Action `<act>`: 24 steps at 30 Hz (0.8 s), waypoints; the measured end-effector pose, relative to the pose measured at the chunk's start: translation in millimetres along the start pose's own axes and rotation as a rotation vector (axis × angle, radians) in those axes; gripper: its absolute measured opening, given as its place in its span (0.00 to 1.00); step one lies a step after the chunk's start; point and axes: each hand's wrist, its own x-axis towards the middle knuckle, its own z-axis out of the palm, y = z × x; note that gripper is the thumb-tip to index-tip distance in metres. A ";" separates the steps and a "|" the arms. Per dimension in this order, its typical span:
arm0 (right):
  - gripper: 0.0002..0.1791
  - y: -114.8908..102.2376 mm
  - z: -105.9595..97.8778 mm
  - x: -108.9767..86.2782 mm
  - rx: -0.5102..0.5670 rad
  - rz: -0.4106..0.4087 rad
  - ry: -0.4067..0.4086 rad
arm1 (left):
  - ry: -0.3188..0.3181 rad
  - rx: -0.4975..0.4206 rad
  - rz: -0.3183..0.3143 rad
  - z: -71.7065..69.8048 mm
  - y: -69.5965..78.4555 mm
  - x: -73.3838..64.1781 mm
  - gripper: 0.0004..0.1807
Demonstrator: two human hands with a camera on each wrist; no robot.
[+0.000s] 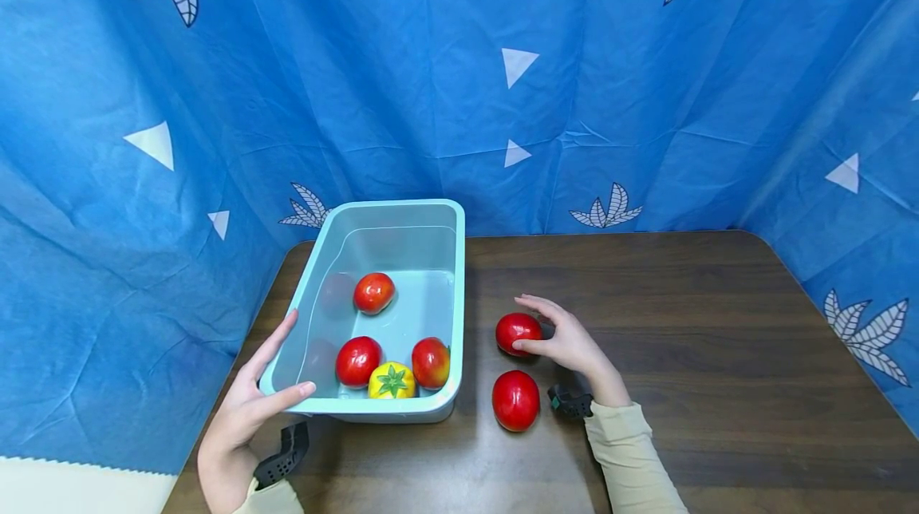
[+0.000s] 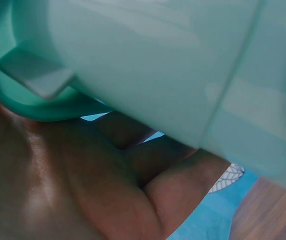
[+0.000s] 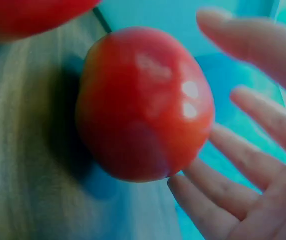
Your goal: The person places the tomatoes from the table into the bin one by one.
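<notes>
A light blue plastic bin (image 1: pixel 459 298) stands left of centre in the head view. My left hand (image 1: pixel 247 418) grips its near left corner, thumb over the near rim and fingers against the outer left side; the left wrist view shows those fingers (image 2: pixel 168 195) below the rim. Over on the right, my right hand (image 1: pixel 570 342) spreads its fingers and thumb around a glossy red tomato (image 1: pixel 517 334) on the table. The right wrist view shows straight fingertips right at this tomato (image 3: pixel 145 105). Nearer the front edge lies a second red tomato (image 1: pixel 515 401).
Inside the bin are three red tomatoes (image 1: pixel 374 293) and a yellow fruit (image 1: pixel 392 381) with a green star-shaped top. The dark wooden table (image 1: pixel 718 354) extends to the right. A patterned blue cloth (image 1: pixel 459 83) hangs behind it and along both sides.
</notes>
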 end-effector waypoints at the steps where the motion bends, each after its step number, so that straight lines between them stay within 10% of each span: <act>1: 0.39 1.4 0.5 0.4 -0.010 0.010 0.007 | -0.001 0.000 -0.001 0.0 0.0 0.0 0.48; 24: 0.38 11.1 4.6 1.9 0.037 0.147 -0.002 | 0.013 0.025 -0.005 1.6 1.1 -0.9 0.48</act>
